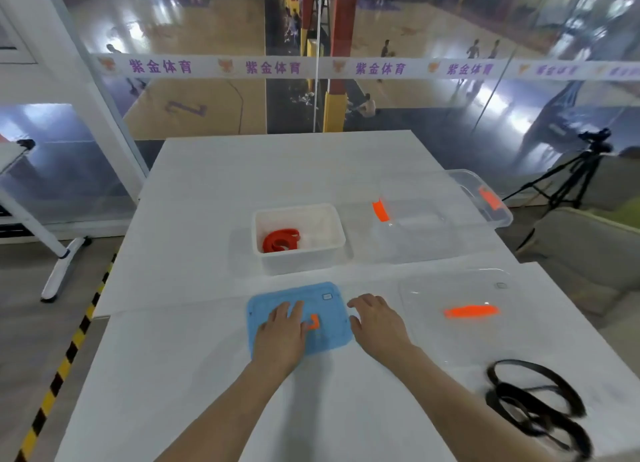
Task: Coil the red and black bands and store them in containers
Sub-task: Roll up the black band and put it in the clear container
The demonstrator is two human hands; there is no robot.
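We rest left hand (282, 330) spread flat on blue lid (329, 337); right hand (377, 321) open at lid edge. Black band (540, 402) looks soft, floppy, light; we judge best pinched at loop.

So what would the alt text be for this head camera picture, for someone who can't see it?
A person's left hand rests on a blue lid and the right hand at its edge, on a white table. Behind sits a white container holding a coiled red band; a black band lies loose at right.
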